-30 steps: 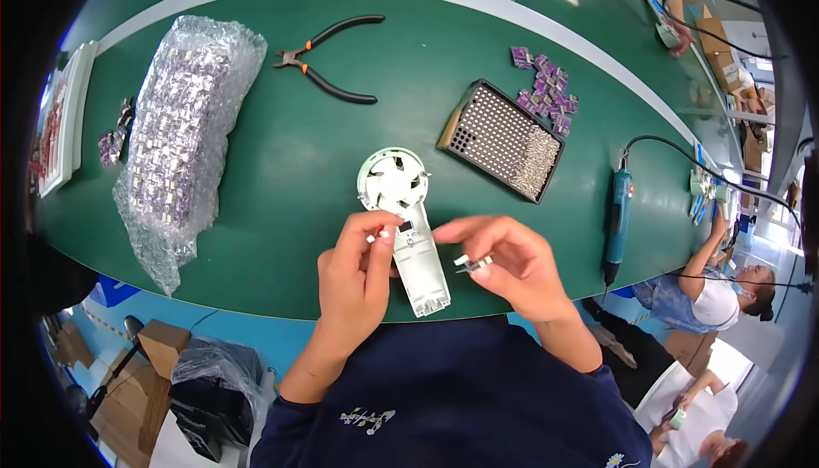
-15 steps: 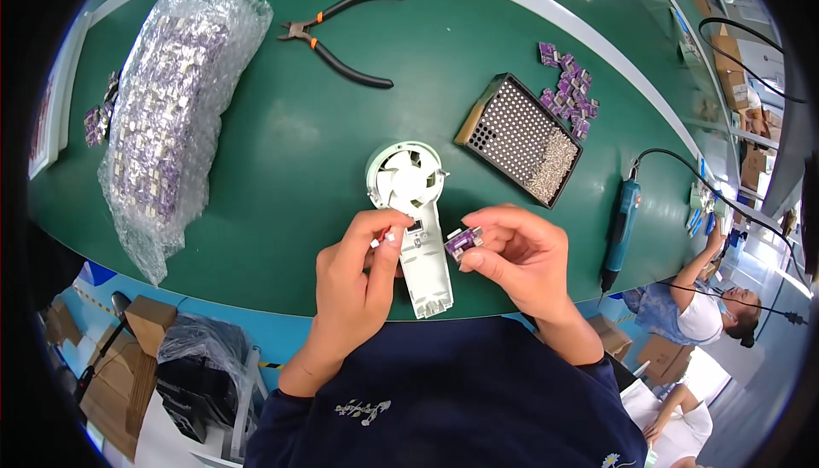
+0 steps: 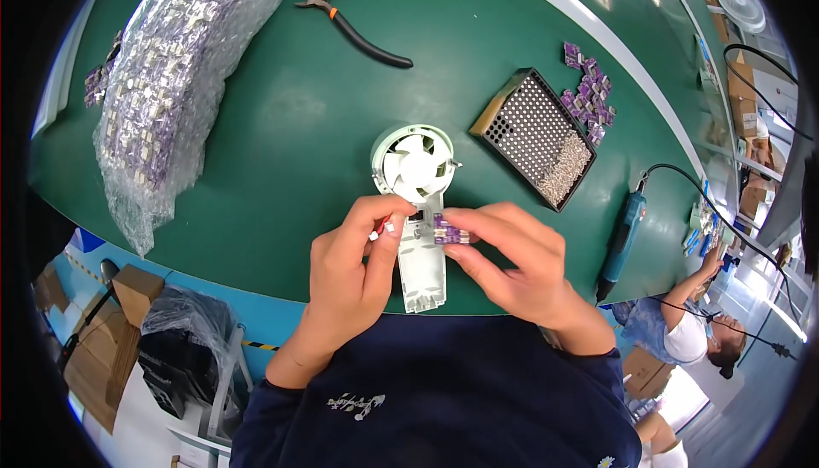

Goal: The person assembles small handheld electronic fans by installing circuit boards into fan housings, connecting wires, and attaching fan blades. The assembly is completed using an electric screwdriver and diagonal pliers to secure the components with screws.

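A pale green handheld fan housing [image 3: 423, 276] lies on the green table in front of me, its white fan blades [image 3: 415, 166] at the far end and its hollow handle toward me. My left hand [image 3: 351, 267] is closed at the handle's left side, pinching thin red wires with small white plugs [image 3: 389, 227]. Between thumb and fingers of my right hand [image 3: 525, 267] is a small purple circuit board [image 3: 450, 231], held over the upper right part of the handle. Whether the board touches the housing I cannot tell.
A black tray [image 3: 546, 139] of small screws stands at the right, beside loose purple boards [image 3: 590, 93]. Farther right lies a teal electric screwdriver [image 3: 623, 238] with its cord. Cutting pliers [image 3: 358, 29] and a bubble-wrapped bundle of boards [image 3: 175, 84] lie far and left. Another person [image 3: 682, 327] sits at right.
My right hand has brought the circuit board leftward, from beside the handle to over it, and turned it. My left hand keeps its pinch on the wires. The whole view has shifted slightly.
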Demonstrator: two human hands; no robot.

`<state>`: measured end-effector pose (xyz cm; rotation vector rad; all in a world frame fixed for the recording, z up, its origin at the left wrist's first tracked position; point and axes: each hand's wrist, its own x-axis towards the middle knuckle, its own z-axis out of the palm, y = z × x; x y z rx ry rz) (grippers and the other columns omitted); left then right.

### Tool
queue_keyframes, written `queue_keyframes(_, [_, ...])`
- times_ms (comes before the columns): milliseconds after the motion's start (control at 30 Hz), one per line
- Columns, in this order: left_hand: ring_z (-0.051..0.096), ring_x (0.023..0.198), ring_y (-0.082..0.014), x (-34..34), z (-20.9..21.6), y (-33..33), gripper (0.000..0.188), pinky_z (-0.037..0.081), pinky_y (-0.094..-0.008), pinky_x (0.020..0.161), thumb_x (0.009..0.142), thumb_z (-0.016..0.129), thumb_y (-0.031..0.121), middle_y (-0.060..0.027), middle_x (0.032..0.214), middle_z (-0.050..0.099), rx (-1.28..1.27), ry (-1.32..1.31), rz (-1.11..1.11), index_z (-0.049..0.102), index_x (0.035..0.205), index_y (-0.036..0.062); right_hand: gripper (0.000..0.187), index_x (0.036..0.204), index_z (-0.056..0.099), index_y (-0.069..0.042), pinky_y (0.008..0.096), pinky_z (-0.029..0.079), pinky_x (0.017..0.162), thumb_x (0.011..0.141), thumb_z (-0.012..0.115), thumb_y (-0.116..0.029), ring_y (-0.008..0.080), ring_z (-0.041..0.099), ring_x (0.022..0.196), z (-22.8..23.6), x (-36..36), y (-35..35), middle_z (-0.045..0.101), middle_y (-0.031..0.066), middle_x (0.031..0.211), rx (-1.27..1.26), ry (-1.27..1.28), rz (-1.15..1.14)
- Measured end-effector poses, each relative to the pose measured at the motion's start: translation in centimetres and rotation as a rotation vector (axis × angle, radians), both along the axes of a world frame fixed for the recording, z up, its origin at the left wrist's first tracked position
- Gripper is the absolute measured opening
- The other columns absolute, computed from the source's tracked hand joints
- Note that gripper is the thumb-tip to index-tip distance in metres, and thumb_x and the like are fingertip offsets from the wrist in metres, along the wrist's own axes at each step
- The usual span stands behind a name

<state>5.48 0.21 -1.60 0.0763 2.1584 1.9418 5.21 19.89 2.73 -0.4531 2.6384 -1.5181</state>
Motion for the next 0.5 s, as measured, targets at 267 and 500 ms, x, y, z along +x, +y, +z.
queue_keyframes(267, [0.06, 0.063, -0.0118, 0.0, 0.3, 0.1, 0.013, 0.048, -0.0247, 0.056, 0.098, 0.054, 0.002, -0.0103, 0.083, 0.066, -0.013, 0.0, 0.017, 0.059, 0.111, 0.0009, 0.042, 0.101, 0.074, -0.006, 0.0309, 0.046, 0.066, 0.064, 0.087, -0.019, 0.02, 0.054, 0.076, -0.8, -0.9, -0.7, 0.066, 0.005, 0.087, 0.234, 0.2, 0.04])
queue_keyframes(500, [0.062, 0.068, -0.0101, -0.2, 0.4, -0.3, 0.016, 0.05, -0.0229, 0.059, 0.095, 0.056, -0.001, -0.0097, 0.088, 0.066, -0.066, 0.013, -0.032, 0.058, 0.111, 0.0, 0.042, 0.103, 0.073, -0.006, 0.0287, 0.047, 0.058, 0.065, 0.086, -0.017, 0.0186, 0.057, 0.071, -1.0, -1.3, -0.4, 0.062, 0.0037, 0.092, 0.347, 0.2, 0.086])
